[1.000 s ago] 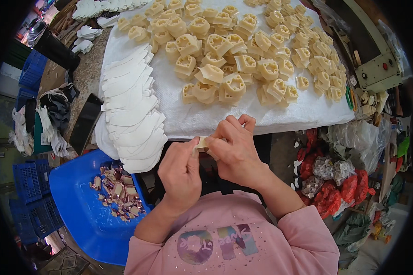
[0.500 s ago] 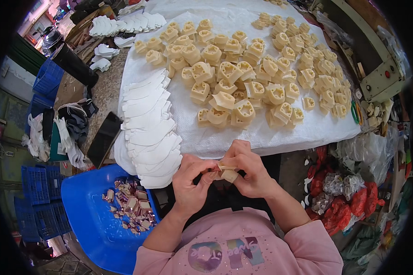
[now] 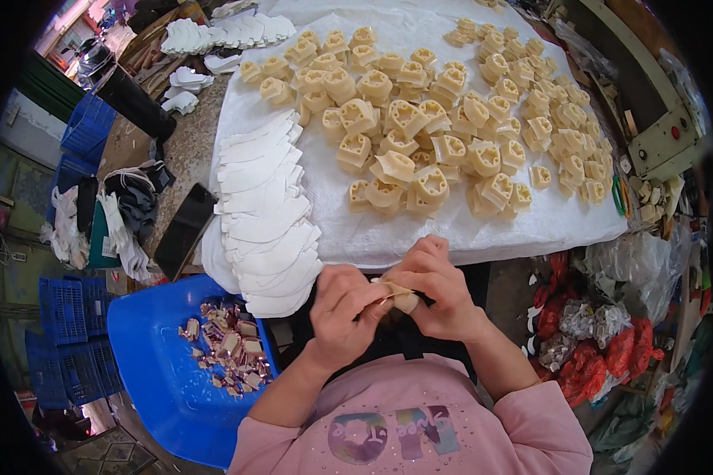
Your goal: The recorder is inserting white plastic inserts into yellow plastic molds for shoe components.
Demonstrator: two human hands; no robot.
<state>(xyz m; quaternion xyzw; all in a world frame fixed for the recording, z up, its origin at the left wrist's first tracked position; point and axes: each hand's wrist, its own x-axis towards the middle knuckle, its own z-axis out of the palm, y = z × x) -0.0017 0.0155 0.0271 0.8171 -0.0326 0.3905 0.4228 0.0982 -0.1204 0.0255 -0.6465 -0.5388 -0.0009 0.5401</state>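
In front of my shirt, both hands meet at a small cream moulded piece (image 3: 405, 298). My right hand (image 3: 437, 291) grips its right side, with the fingers curled round it. My left hand (image 3: 345, 311) is closed, thumb and fingers pinched at the piece's left edge; its fingertips partly cover that edge. Just beyond the left hand lies an overlapping row of white flat curved pieces (image 3: 263, 214). Many more cream moulded pieces with hollowed tops (image 3: 404, 119) are heaped on the white-covered table (image 3: 348, 245) ahead.
A blue basin (image 3: 146, 380) at lower left holds shiny purplish and tan small pieces (image 3: 230, 348). A black phone (image 3: 185, 231) and a dark cylinder (image 3: 135, 103) are on the left side table. Red and clear plastic bags (image 3: 602, 340) pile up at right. Blue crates (image 3: 62, 317) stand far left.
My left hand has turned and its fingers have curled in more at the cream piece. The piece has tilted in my right hand. The whole view has shifted slightly.
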